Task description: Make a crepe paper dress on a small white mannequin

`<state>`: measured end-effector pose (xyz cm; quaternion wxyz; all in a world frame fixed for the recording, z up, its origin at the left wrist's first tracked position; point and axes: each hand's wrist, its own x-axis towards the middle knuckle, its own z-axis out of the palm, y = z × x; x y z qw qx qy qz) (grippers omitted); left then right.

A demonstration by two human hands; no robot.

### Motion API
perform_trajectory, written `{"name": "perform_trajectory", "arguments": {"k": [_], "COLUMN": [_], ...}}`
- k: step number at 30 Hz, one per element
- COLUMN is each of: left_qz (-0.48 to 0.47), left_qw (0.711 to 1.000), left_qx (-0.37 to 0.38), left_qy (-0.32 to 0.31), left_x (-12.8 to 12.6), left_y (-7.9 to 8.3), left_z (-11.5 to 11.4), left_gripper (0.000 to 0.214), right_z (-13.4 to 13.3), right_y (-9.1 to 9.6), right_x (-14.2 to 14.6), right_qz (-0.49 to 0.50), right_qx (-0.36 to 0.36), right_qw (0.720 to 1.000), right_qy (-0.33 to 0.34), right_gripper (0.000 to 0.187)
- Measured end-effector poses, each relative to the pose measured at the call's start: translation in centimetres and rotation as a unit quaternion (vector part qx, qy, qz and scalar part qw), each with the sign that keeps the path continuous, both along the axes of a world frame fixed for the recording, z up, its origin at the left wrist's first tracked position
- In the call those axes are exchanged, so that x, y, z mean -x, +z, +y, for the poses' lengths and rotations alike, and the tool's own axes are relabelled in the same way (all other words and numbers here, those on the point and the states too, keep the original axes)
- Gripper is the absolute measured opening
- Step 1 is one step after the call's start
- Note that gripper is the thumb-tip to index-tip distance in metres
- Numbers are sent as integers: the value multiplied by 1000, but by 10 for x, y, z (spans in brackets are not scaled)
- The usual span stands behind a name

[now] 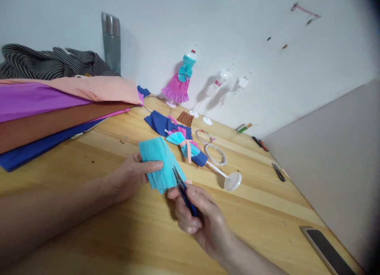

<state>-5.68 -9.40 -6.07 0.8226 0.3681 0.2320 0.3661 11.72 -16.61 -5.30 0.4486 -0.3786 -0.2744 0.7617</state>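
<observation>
A folded piece of turquoise crepe paper point(158, 154) is pinched in my left hand point(138, 172), thumb lying on top of it. My right hand point(202, 215) grips small dark blue scissors point(187, 200), their blades pointing up and left over the right part of the paper. Some fingertips of the right hand are hidden behind the paper's lower edge. Just beyond the paper lies a small mannequin point(219, 171) on its side, dressed in blue, pink and turquoise crepe paper, its white round base facing right.
Against the wall stand a dressed mannequin point(185, 79) and two bare white ones. Rolls of tape point(215, 154) lie right of centre. Stacked crepe paper sheets point(44, 116) and a striped cloth point(53, 61) fill the left. A utility knife point(278, 172) and phone point(326, 251) lie right.
</observation>
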Motion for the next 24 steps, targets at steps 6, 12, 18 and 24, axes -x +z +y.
{"name": "perform_trajectory", "arguments": {"k": [6,12,18,24], "left_qz": [0,8,14,33], "left_qw": [1000,1000,1000,999], "left_qx": [4,-5,-22,-28], "left_qy": [1,-11,-11,-24], "left_x": [0,-1,-4,-5], "left_y": [-2,0,3,3], "left_z": [0,-2,-2,-2], "left_gripper": [19,19,19,21], "right_z": [0,1,0,0], "right_y": [1,1,0,-4], "right_x": [-1,0,2,3], "right_qz": [10,10,-35,-33], "right_qx": [27,34,-7,-29], "right_qw": [1000,999,999,999], "right_qy": [-3,-3,-1,10], "right_gripper": [32,37,39,37]}}
